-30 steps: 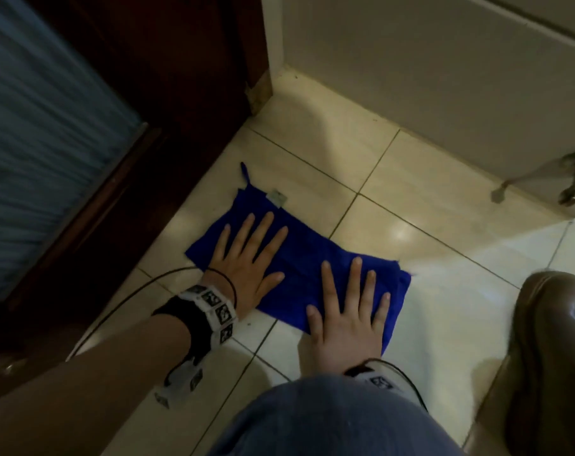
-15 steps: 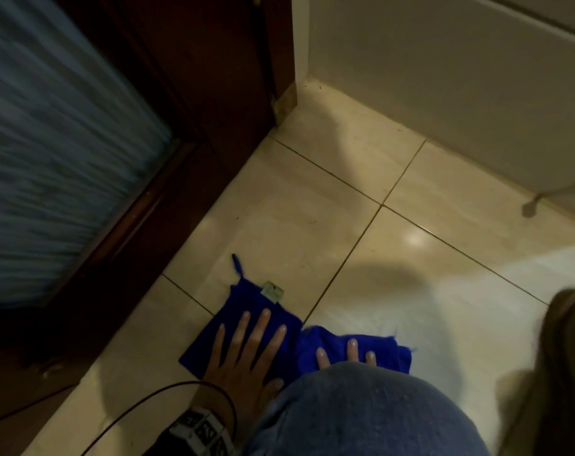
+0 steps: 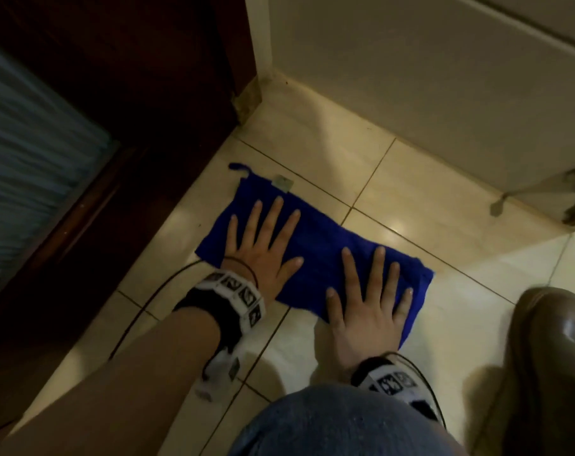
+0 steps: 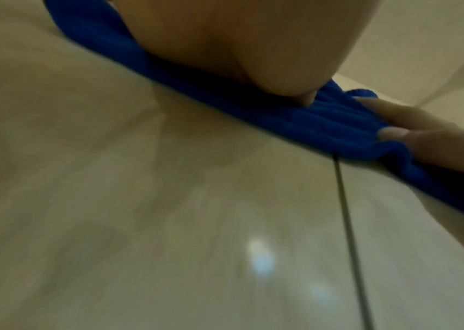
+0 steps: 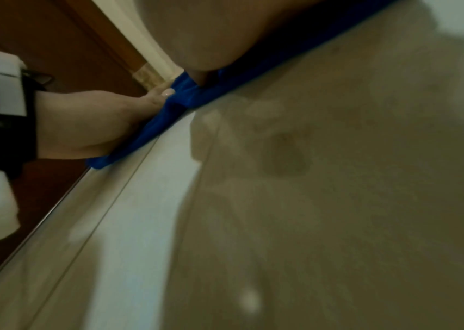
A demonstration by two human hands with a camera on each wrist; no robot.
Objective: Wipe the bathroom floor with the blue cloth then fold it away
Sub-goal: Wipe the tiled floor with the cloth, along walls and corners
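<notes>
The blue cloth (image 3: 315, 248) is spread as a long strip on the tiled floor (image 3: 427, 199), pinned under both palms. The left hand (image 3: 266, 248) is laid flat on its far-left part, fingers straight and splayed; the right hand (image 3: 368, 297) is pressed on the near-right part, fingers likewise straight and apart. A hanging loop (image 3: 238, 167) and a small label (image 3: 282, 183) lie just beyond the left fingertips. In the left wrist view a ridge of cloth (image 4: 338, 125) is seen bunched between the two hands.

The wiping stroke appears to be in hand. Even pressure should be kept through both palms, and the hands moved together, so that the cloth is not gathered further between the thumbs. The corner beyond the left fingertips, by the dark door frame (image 3: 180, 93), should be reached before folding is begun.
</notes>
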